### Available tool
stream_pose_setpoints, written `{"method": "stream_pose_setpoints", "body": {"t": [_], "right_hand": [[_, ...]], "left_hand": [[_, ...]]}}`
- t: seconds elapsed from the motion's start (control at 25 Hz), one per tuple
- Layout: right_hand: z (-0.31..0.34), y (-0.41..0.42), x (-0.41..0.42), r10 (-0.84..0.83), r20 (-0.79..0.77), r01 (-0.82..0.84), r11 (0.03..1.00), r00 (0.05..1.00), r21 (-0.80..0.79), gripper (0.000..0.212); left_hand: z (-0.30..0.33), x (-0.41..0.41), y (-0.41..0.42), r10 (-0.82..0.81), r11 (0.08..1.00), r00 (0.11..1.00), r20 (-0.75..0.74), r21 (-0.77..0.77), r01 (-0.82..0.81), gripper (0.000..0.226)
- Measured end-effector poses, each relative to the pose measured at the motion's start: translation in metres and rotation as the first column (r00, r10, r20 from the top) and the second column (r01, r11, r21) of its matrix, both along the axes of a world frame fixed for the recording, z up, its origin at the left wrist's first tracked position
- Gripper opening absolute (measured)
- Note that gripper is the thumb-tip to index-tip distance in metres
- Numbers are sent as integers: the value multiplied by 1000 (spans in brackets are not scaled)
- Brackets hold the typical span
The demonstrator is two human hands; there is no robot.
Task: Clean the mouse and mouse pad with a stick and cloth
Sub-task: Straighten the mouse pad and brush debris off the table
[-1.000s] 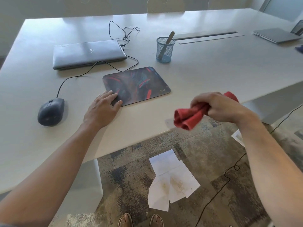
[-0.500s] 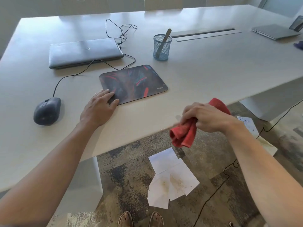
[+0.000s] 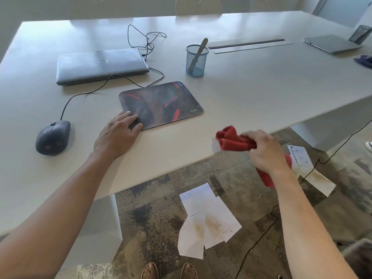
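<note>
A dark mouse pad (image 3: 163, 103) with red and teal streaks lies on the white table (image 3: 251, 93). My left hand (image 3: 117, 134) lies flat with its fingers pressing the pad's near left corner. A dark wired mouse (image 3: 52, 137) sits on the table to the left of that hand. My right hand (image 3: 265, 152) grips a bunched red cloth (image 3: 233, 139) over the table's front edge, to the right of the pad. A wooden stick (image 3: 198, 54) stands in a blue mesh cup (image 3: 196, 61) behind the pad.
A closed grey laptop (image 3: 100, 65) lies behind the pad, with black cables (image 3: 148, 40) beside it. Another laptop (image 3: 332, 43) sits at the far right. Stained sheets of paper (image 3: 207, 220) and a cable lie on the carpet below the table edge.
My right hand with the red cloth dropped beside the table edge, then swung up so the cloth now points left over the edge. The left hand stays on the pad's corner.
</note>
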State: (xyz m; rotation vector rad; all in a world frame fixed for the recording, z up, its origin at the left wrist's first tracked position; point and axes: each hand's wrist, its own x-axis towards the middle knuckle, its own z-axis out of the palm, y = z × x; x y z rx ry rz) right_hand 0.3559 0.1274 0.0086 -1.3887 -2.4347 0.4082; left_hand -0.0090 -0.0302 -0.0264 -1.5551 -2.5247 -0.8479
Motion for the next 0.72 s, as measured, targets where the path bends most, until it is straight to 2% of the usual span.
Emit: {"method": "stream_pose_setpoints", "body": {"t": [0.04,0.12,0.2,0.28,0.4,0.48,0.56,0.64,0.72], "right_hand": [[-1,-1,9,43,31,-40,996,999,-80,59],[-2,-5,22,119,187,-74,970,975,-231,58],[-7,-9,30,94,254,-24,964,963,-265,56],[-4,-12,31,13,156,20,978,988,-208,59],[13,-9,30,-37,-164,17,993,986,-119,63],[25,-7,26,-88,-466,40,993,881,-111,54],[28,-8,19,-72,-649,98,995,757,4,39],[17,-15,11,-52,-659,120,991,751,59,37],[-18,-22,12,-73,-503,101,995,861,28,38]], "left_hand": [[-1,-1,0,1,1000,1000,-2,5,-1,41],[-1,-1,0,-5,1000,1000,-15,23,6,40],[0,0,1,-17,999,1000,-23,35,17,39],[0,0,1,-13,999,999,-30,32,14,39],[1,1,0,-10,1000,1000,-21,10,10,41],[2,1,0,-7,1000,1000,-28,11,7,40],[2,2,-1,0,1000,1000,-28,13,1,39],[2,1,-1,2,1000,999,-33,21,-1,38],[1,0,-1,-3,1000,999,-35,24,4,37]]}}
